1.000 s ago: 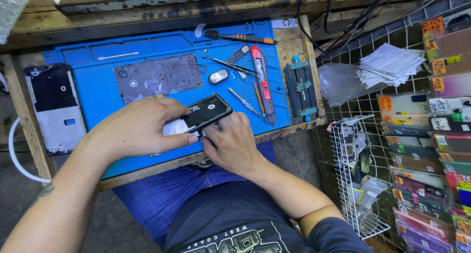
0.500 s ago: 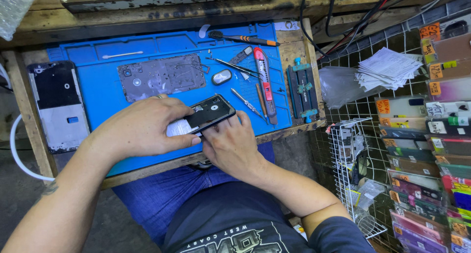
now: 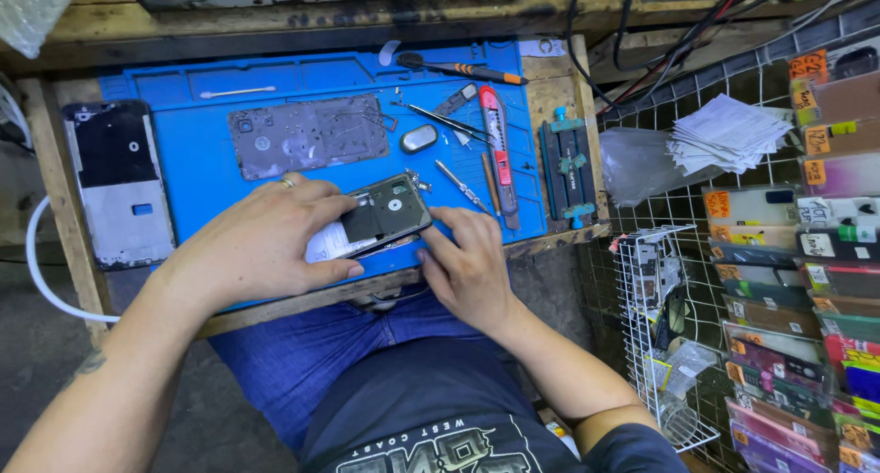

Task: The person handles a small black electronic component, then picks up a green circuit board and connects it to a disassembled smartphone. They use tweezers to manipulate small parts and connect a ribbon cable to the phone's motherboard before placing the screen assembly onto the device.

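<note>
Opened phone [image 3: 385,218] lies on the blue mat [image 3: 202,161] at the desk's near edge, long axis tilted up to the right. Left hand [image 3: 261,244] clasps its lower-left end; right hand [image 3: 467,262] fingers press its lower-right edge.

Left hand [image 3: 261,244] lies palm-down, fingers curled; right hand [image 3: 467,262] meets it, fingers bent.
</note>
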